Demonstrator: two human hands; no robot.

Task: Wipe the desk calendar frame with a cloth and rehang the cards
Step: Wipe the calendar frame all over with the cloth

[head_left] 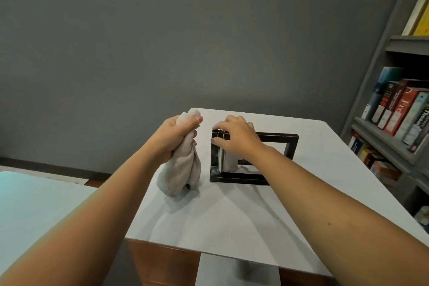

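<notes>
The cloth [183, 169] is gripped in the left hand [176, 132], bunched tight in the fist, with a tuft seen above the thumb and the rest hung down so that its lower end is met by the white desk [232, 216]. Just beside it, to the right, the black calendar frame [239, 179] is stood upright on the desk, a little apart from the cloth. The frame's top bar is pinched at its left corner by the right hand [239, 137], fingers curled over the back and thumb set against the front, right at the metal rings [220, 133]. Inside the frame, at its left end, pale cards [228, 160] are seen hung below those rings, partly hidden by the hand; the rest of the opening is seen through to the desk. At the far right, a grey bookshelf [380, 137] is filled with books [399, 109], stood spine-out and leaned to one side, with more books stacked on the shelf below.
</notes>
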